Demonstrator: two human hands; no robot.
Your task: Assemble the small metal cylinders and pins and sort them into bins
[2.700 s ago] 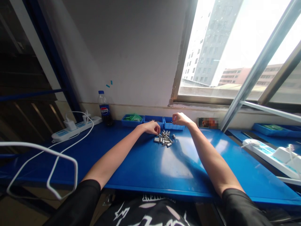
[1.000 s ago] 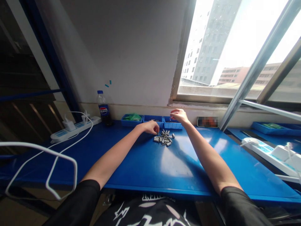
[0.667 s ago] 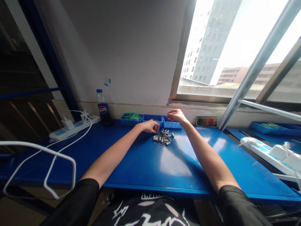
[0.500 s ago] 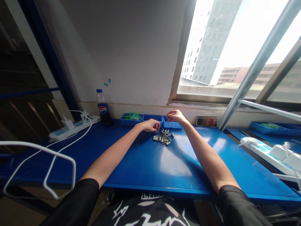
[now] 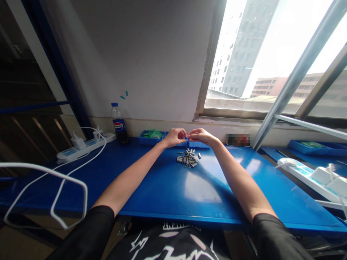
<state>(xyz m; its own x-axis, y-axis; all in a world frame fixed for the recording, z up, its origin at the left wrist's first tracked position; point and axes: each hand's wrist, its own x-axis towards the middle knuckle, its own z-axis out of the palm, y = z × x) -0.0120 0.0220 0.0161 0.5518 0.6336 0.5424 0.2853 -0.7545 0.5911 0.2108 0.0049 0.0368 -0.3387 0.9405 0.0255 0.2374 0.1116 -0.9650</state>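
Note:
My left hand (image 5: 174, 138) is closed in a pinch, its fingertips meeting those of my right hand (image 5: 200, 136) just above the near edge of the blue bins. My right fingers are pressed together as well. Whatever lies between the fingertips is too small and too covered to name. Below both hands a pile of small metal cylinders and thin pins (image 5: 187, 159) lies on the blue table (image 5: 162, 191). One cylinder (image 5: 199, 155) sits slightly apart on the right, and a thin pin (image 5: 179, 153) lies on the left. My hands partly hide the middle bin and the right bin (image 5: 199, 144).
The left bin (image 5: 143, 140) holds green packets (image 5: 153, 134). A cola bottle (image 5: 118, 126) stands behind a power strip (image 5: 65, 155) with white cables. A phone-like object (image 5: 238, 139) leans on the wall. At right are a metal post (image 5: 273, 108) and another power strip (image 5: 300, 171).
My left hand has risen from beside the pile. My right hand has come left and slightly down, so the fingertips now meet. A thin pin now shows where my left hand was.

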